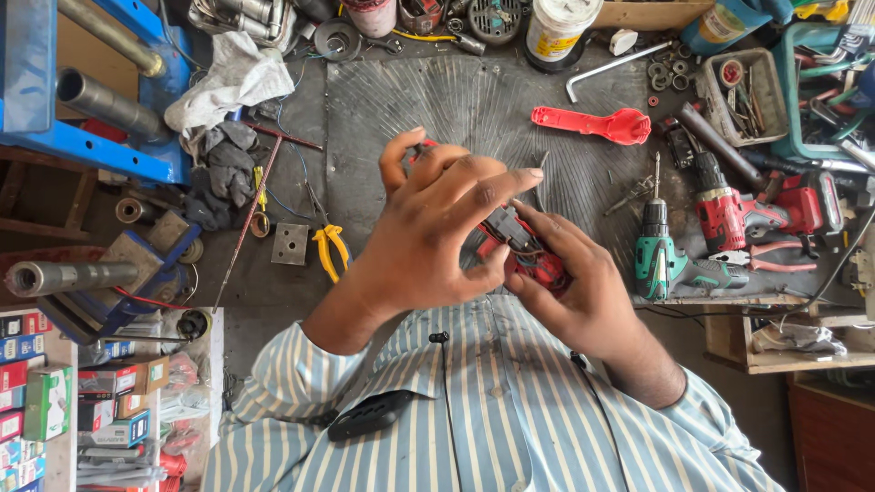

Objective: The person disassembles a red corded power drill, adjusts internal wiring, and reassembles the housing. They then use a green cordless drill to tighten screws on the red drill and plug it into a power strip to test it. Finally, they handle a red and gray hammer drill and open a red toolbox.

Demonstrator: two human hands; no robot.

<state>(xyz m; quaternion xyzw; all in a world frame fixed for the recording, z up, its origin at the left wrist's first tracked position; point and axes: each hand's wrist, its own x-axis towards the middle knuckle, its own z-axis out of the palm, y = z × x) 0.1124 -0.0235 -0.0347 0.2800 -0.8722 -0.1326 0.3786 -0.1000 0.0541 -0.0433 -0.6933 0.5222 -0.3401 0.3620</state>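
Striped shirt [492, 410] fills the bottom edge, light blue and white cotton. Just above it both hands work a red and black plastic tool body [524, 251] with wires showing, over the ribbed black mat [474, 100]. Right hand [570, 292] cradles it underneath, fingers curled around. Left hand [433, 228] arches over, fingers spread, thumb touching the part.

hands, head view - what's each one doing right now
left hand: fingers spread, thumb touching the red tool body.
right hand: closed around the red tool body from below.
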